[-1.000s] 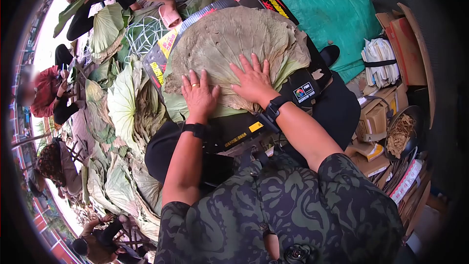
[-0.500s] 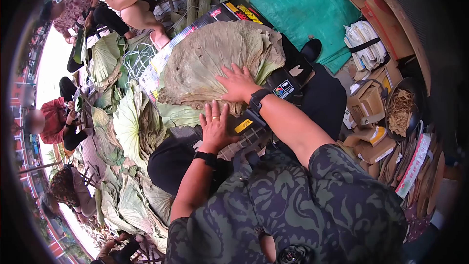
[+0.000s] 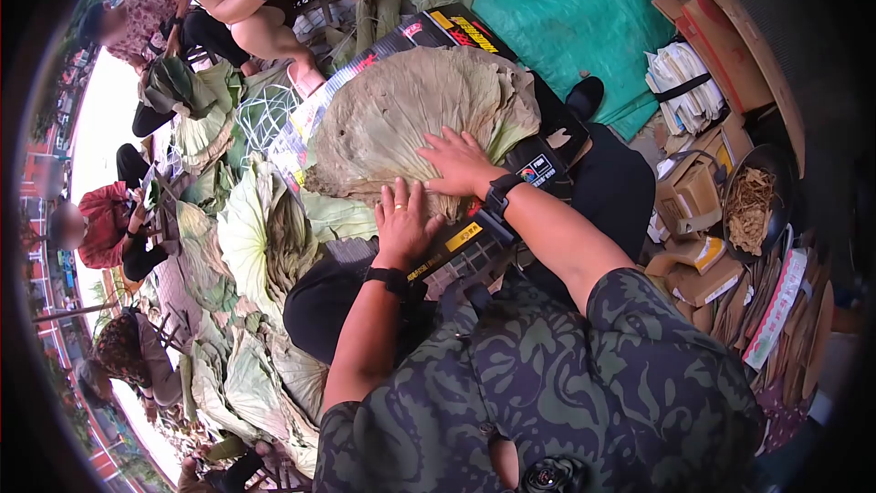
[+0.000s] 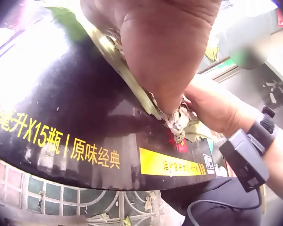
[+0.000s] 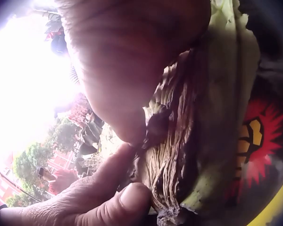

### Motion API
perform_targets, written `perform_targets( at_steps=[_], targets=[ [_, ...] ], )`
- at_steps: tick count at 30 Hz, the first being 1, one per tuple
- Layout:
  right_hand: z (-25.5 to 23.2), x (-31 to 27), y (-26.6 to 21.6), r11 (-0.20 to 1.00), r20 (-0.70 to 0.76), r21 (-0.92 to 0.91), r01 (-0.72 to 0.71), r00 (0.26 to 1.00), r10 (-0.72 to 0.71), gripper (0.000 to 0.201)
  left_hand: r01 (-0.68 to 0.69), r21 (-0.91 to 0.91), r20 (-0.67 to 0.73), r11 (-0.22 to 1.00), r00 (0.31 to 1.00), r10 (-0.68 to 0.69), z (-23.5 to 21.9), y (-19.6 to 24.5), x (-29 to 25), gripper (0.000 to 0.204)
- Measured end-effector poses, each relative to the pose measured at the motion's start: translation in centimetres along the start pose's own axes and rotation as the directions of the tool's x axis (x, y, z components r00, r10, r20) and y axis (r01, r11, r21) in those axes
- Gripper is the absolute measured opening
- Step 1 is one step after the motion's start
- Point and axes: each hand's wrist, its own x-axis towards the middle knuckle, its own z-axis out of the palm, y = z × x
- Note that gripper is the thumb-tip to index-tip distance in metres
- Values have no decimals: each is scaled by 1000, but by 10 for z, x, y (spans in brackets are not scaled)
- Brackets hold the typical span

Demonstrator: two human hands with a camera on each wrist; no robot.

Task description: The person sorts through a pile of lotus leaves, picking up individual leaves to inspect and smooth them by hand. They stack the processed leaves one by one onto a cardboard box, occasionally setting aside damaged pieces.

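A broad, dried lotus leaf (image 3: 392, 119), brown-green and folded over in a fan shape, lies on a black printed cardboard sheet (image 3: 456, 27) across the person's lap. My right hand (image 3: 458, 164) rests on the leaf's near right part, its fingers extended. Beside it, my left hand (image 3: 403, 224) touches the near edge with fingers pointing away from me. Greener leaf (image 3: 342, 216) shows under the brown one. In the right wrist view, crinkled folds (image 5: 172, 155) gather near the left thumb (image 5: 134, 197). The left wrist view shows the leaf edge (image 4: 137, 92) above the cardboard's yellow lettering.
More lotus leaves (image 3: 246, 237) are heaped at the left. Behind the cardboard lie white strapping (image 3: 265, 114) and a green tarp (image 3: 593, 27). Cardboard boxes (image 3: 689, 187), bundled paper (image 3: 680, 82) and a dark pan (image 3: 753, 205) stand at right. Several people sit at far left.
My left hand has drawn back from the leaf's top to its near edge, sliding slightly forward in the last half second. The right hand stays on the leaf. The head view has shifted.
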Motion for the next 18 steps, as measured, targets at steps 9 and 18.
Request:
perform_targets(
  at_steps=[9, 18],
  targets=[
    [-22, -21, 41, 918, -373, -13, -397, 854, 364, 47, 25, 38, 51, 999, 998, -27, 1, 2, 1, 74],
    [16, -56, -30, 997, -163, -31, -77, 984, 71, 55, -16, 69, 84, 998, 996, 10, -3, -8, 6, 73]
  ],
)
